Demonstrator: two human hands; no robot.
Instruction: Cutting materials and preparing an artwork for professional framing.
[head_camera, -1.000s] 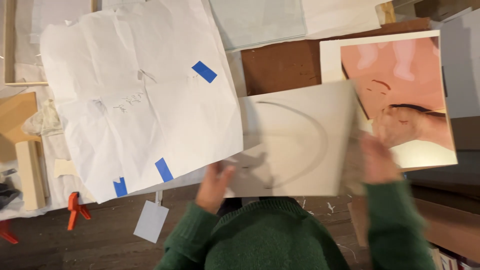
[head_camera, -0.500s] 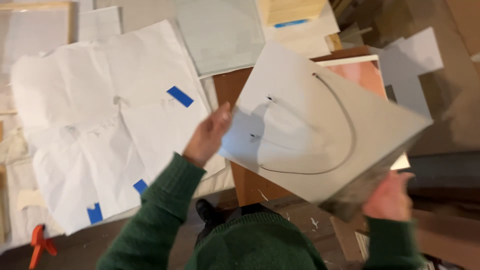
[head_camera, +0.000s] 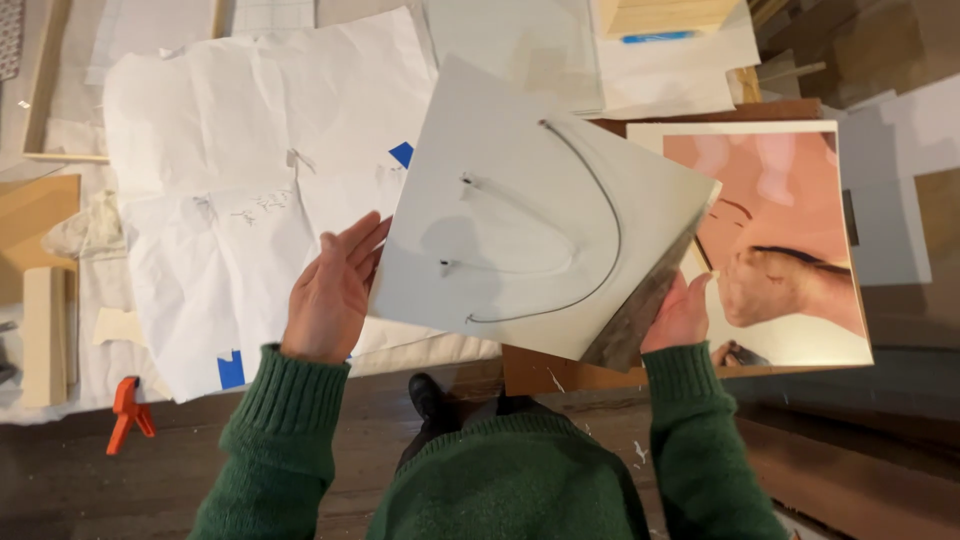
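Observation:
A square pale grey board (head_camera: 520, 190) with a loose hanging wire (head_camera: 600, 210) across its back is held tilted above the work surface. My left hand (head_camera: 330, 290) presses flat against its left edge. My right hand (head_camera: 680, 315) grips its lower right edge from below. Both arms are in green knitted sleeves. Under the board's right side lies a pink print (head_camera: 790, 230) with a white border, showing a painted hand.
Large creased white paper (head_camera: 230, 200) with blue tape pieces covers the surface at left. An orange clamp (head_camera: 128, 410) lies at lower left. Wooden blocks (head_camera: 40, 330) sit far left. More sheets and boards lie at the top. Dark wooden floor below.
The board has turned and been lifted from roughly level to a diamond tilt. My left hand moved up along its left edge; my right hand stays at its lower right.

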